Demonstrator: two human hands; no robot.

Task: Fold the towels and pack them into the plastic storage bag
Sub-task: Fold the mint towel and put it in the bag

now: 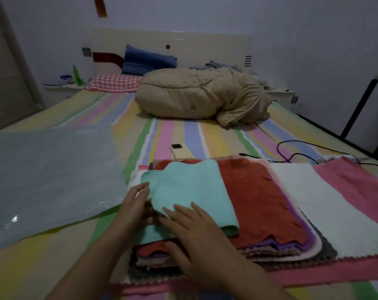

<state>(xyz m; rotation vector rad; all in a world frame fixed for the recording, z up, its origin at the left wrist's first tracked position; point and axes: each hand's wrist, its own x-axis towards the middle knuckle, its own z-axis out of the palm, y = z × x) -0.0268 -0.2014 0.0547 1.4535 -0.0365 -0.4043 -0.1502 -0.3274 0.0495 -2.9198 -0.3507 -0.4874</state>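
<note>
My right hand's fingers (181, 213) are straight and spread, pressing flat on the near corner of the folded mint-green terry towel (190, 191), thumb down by the stack's front edge. That right hand (190, 234) is open-palmed, nothing gripped. On the other side, my left hand (136, 204) is in against the towel's left edge, fingertips going under the fold. I can't tell whether they're pinching it or just resting there.

The mint towel sits on top of a stack of flat towels (153, 258), with a rust-red towel (259, 202) directly beneath it. The clear plastic storage bag (49, 169) lies flat just left of the stack, nothing in it yet. All of it is on the striped bedsheet (183, 135). A black cable (302, 152) trails beyond the stack, and a rolled tan quilt (201, 96) lies farther up the bed.
</note>
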